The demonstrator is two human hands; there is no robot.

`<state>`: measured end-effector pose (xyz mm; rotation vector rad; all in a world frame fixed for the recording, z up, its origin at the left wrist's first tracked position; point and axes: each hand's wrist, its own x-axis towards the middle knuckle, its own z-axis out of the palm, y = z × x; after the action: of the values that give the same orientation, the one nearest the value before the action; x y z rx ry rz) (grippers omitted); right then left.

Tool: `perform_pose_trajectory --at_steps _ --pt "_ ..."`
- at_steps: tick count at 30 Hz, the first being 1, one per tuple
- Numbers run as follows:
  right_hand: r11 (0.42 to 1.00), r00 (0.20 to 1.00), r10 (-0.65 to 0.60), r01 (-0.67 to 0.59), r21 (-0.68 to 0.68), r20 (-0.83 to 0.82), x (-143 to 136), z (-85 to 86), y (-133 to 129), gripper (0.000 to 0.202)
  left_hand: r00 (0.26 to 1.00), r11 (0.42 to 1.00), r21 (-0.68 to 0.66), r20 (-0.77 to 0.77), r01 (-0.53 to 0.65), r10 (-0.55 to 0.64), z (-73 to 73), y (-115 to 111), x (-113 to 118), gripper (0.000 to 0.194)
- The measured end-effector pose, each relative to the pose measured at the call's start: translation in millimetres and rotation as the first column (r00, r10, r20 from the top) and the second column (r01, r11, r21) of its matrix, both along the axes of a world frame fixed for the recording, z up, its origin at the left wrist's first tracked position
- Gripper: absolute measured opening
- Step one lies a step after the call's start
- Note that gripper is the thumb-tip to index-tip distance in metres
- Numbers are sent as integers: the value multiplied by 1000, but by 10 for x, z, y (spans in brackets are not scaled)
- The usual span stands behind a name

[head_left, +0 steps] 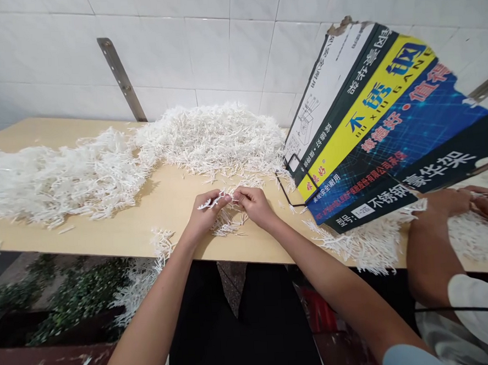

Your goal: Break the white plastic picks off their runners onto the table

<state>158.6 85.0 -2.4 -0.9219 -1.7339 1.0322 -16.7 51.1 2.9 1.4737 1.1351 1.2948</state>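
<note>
My left hand (207, 207) is closed on a white branched plastic piece (210, 201) near the table's front edge. Beside it, almost touching, my right hand (251, 203) pinches the same piece at its right end, thumb and finger pressed together. Under and between both hands lies a small heap of loose white bits (225, 223) on the wooden tabletop (165, 190). Another small cluster of white branches (162, 243) hangs at the edge by my left forearm.
Large piles of white pieces lie at the left (62, 180) and along the tiled wall (220, 137). A printed cardboard sheet (376, 125) stands at the right, held by a black wire frame (283, 188). Beyond it, another person's hands (456, 202) work near more white pieces.
</note>
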Motion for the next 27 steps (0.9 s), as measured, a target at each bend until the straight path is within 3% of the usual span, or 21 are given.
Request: perform_pose_trajectory --at_steps 3,7,15,17,19,21,23,25,27 --pt "988 983 129 -139 -72 -131 11 -31 27 43 999 999 19 15 30 -30 -20 18 13 39" --pt "957 954 234 -260 -129 -185 48 -61 52 46 999 997 72 -19 30 -29 -34 15 19 40" --pt "873 874 287 -407 -268 -393 90 -73 114 45 999 997 76 15 32 -33 -21 2 67 34" --pt "890 885 254 -372 -265 -390 81 -58 104 43 999 999 50 46 7 -9 -23 4 79 31" --pt "942 938 186 -255 -219 -291 72 -26 70 40 997 999 19 69 -48 46 -26 2 78 32" --pt "992 991 80 -90 -94 -109 70 20 20 34 995 996 10 55 -88 88 -27 -2 67 34" --pt "997 1000 -20 18 70 21 78 66 -32 25 995 994 33 20 -102 101 -26 -4 54 36" --pt "983 998 -40 29 179 58 86 97 -70 23 996 993 70 -18 -91 92 -25 -4 47 36" --pt "980 997 -17 2 199 73 84 102 -84 25 996 992 100 -54 -71 77 -28 -4 49 36"
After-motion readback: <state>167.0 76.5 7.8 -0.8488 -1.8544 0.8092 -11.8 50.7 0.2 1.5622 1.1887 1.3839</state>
